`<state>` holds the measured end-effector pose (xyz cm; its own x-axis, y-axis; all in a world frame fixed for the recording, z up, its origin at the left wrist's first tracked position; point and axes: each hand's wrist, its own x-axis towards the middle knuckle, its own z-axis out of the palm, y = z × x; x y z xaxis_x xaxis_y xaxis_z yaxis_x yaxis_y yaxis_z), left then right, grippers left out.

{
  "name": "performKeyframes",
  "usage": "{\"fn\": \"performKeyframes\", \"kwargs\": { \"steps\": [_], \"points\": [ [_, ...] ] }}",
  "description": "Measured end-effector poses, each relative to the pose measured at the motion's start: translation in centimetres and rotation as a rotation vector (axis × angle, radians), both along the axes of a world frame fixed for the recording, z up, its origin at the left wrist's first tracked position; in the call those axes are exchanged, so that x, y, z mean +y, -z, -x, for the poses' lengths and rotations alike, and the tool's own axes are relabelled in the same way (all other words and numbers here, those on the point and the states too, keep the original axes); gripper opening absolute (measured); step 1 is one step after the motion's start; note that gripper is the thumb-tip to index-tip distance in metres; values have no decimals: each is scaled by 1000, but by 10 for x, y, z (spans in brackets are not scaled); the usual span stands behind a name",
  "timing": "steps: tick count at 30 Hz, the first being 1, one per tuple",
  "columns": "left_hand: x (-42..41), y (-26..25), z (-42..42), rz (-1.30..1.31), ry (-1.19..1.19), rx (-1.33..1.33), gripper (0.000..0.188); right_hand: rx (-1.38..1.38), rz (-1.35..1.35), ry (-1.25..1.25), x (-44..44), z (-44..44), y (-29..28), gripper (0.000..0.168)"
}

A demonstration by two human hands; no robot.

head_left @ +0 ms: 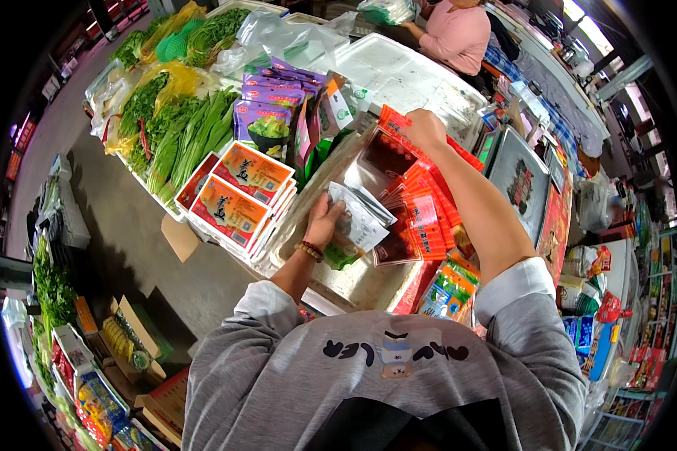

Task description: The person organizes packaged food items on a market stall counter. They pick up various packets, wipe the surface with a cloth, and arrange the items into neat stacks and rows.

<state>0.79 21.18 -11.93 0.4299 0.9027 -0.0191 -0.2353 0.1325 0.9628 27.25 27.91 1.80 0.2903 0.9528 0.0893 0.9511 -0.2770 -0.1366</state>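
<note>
My left hand [322,221], with a beaded bracelet at the wrist, holds a few white and green plastic packets [364,220] over a white foam box [361,284]. My right hand [426,131] grips the top edge of a red packet [394,121] near the far right corner of the box. Below that hand, several red packets with dark windows [429,220] lie fanned across the right side of the box. Left of the box stand stacks of orange and red printed packs [231,208]. Purple packets [262,118] stand upright behind those packs.
Leafy green vegetables [189,132] lie at the left on foam trays. A weighing scale [519,180] stands to the right. Colourful packets [450,284] sit near my right elbow. Across the white foam lids [412,73], a person in pink [457,36] holds a plastic-wrapped bundle.
</note>
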Motion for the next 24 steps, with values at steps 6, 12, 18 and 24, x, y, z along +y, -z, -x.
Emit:
{"fn": "performKeyframes", "kwargs": {
  "steps": [6, 12, 18, 24],
  "points": [
    [-5, -9, 2, 108, 47, 35, 28, -21, -121, -47, -4, -3, -39, 29],
    [4, 11, -1, -183, -75, 132, 40, 27, -321, -193, -40, 4, -146, 39],
    [6, 9, 7, -163, -46, 249, 41, 474, -386, -265, -122, 22, -225, 34],
    [-9, -27, 6, -121, -66, 275, 38, 699, -116, -166, -199, 62, -185, 25]
  ]
}}
